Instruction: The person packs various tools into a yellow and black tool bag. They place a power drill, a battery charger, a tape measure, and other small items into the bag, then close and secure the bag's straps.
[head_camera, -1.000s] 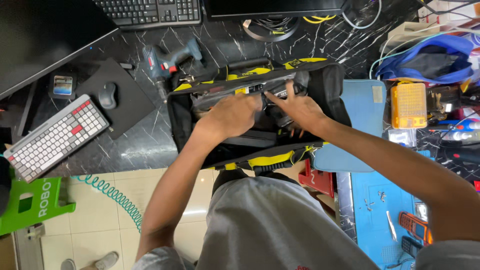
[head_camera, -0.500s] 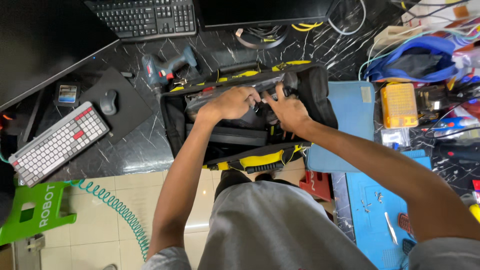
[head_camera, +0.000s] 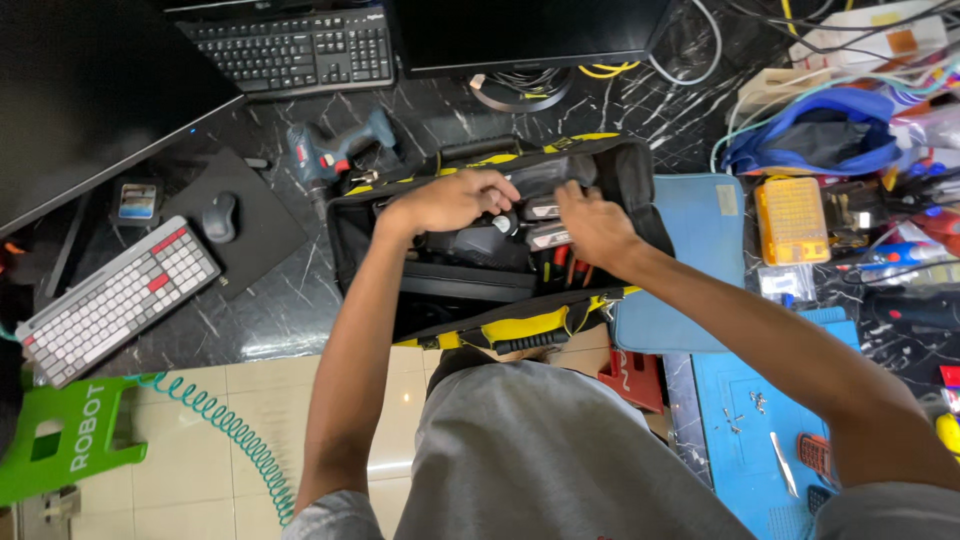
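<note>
Two hands work inside an open black and yellow tool bag (head_camera: 500, 330) that sits at the near edge of the dark marbled worktop (head_camera: 270, 310), its long axis running left to right across the view and its mouth facing up toward the camera.

Farthest left, a white and grey keyboard (head_camera: 115, 300) lies slanted on the worktop, with a grey mouse (head_camera: 220, 215) on a black mat (head_camera: 240, 225) just beyond it. A blue cordless drill (head_camera: 335, 155) lies on its side near the bag's far left corner, its handle pointing right.

The left forearm rises from the lower middle and angles up to the right. The left hand (head_camera: 450, 200) is palm down over the bag's far rim, knuckles bent, fingers curled around a dark flap or pouch at the upper edge; the grip looks closed on it, though what exactly is pinched is hard to tell.

The right arm comes in from the lower right corner and slants up to the left. The right hand (head_camera: 595, 225) is inside the bag's right half, fingers spread loosely and pointing left toward red-handled tools (head_camera: 565, 262) that stand in the pockets. Whether it grips anything I cannot tell. Both hands are near each other but apart.

Right of the bag lies a light blue pouch (head_camera: 690, 260), then an orange parts box (head_camera: 790, 220).
</note>
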